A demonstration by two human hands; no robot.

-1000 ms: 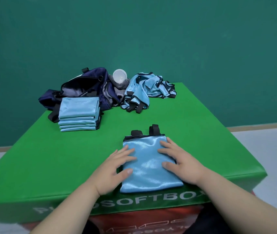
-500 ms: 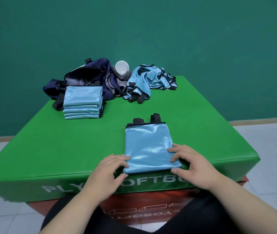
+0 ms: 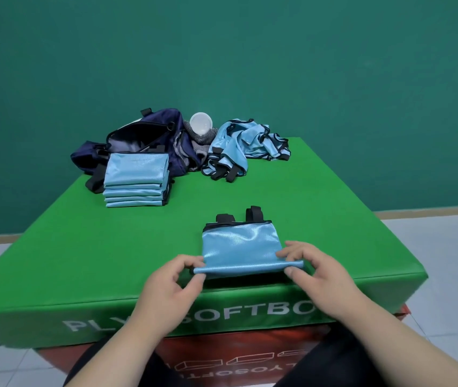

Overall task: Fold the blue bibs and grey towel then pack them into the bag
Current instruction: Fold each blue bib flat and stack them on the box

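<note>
A half-folded blue bib with black straps lies near the front edge of the green box. My left hand pinches its near left corner and my right hand pinches its near right corner, lifting the near edge off the surface. A stack of several folded blue bibs sits at the back left in front of the open navy bag. A heap of unfolded blue bibs lies at the back right. The grey towel is bunched between bag and heap.
A white cup rests on the grey towel. The green soft box stands on a red box; tiled floor lies on both sides and a green wall behind.
Both hands slid from lying flat on the bib to its near corners, took hold of them and raised the near edge. The camera has tilted down.
</note>
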